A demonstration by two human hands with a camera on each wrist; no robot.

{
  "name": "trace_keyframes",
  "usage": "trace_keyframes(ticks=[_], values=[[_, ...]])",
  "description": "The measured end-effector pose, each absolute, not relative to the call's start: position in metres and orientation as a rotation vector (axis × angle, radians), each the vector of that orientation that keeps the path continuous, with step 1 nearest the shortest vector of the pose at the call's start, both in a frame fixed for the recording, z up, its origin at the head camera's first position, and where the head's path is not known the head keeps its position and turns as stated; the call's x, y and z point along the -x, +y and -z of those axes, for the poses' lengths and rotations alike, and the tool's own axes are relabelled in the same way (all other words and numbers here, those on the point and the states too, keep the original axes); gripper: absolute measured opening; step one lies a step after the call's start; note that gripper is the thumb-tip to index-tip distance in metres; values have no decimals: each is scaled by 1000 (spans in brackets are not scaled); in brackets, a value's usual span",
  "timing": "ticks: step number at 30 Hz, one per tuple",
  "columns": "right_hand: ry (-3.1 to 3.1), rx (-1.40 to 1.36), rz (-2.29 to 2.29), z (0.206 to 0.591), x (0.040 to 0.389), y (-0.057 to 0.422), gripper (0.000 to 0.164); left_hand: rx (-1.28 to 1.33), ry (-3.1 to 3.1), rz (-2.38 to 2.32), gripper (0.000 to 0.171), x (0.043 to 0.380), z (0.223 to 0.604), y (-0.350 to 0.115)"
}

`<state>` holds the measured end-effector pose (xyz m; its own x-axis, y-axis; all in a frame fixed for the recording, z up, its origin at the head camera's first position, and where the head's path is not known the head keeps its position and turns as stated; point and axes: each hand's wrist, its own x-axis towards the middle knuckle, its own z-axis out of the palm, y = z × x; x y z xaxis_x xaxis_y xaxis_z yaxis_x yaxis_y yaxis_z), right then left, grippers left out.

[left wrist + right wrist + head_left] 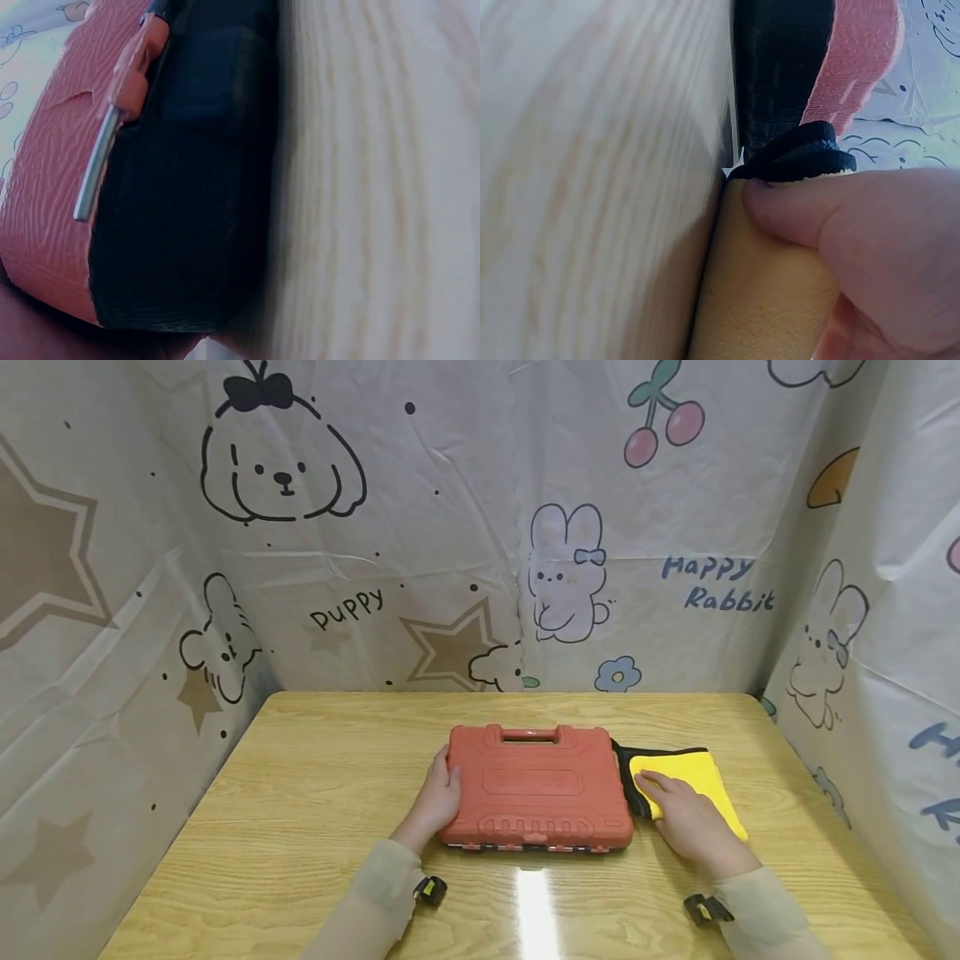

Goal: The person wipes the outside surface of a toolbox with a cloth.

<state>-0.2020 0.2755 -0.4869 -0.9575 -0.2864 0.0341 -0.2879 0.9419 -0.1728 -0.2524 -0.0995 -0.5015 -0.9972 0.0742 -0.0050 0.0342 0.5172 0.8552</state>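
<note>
A red plastic carrying case (536, 789) with a black lower half lies flat on the table, its handle toward the back wall. My left hand (437, 797) grips its left side, thumb by the lid's edge. The left wrist view shows the front side of the case with a metal hinge pin (96, 165). Against the case's right side lies a folded yellow cloth (701, 777) with black trim. My right hand (693, 822) rests on this cloth with its fingers extended. In the right wrist view, the thumb (791, 214) touches the cloth just below the black trim.
The wooden table (300, 827) has its back edge along a wall sheet (450, 527) printed with cartoon animals. More printed sheet hangs at the left and right sides. Black wrist cameras are strapped to both forearms.
</note>
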Motion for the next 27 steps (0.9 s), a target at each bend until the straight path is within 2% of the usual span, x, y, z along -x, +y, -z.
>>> trace_keyframes(ticks=[11, 27], values=[[-3120, -333, -492, 482, 204, 275, 55, -88, 2733, -1503, 52, 251, 500, -99], [-3098, -234, -638, 479, 208, 281, 47, -89, 2730, -1505, 53, 249, 498, -99]])
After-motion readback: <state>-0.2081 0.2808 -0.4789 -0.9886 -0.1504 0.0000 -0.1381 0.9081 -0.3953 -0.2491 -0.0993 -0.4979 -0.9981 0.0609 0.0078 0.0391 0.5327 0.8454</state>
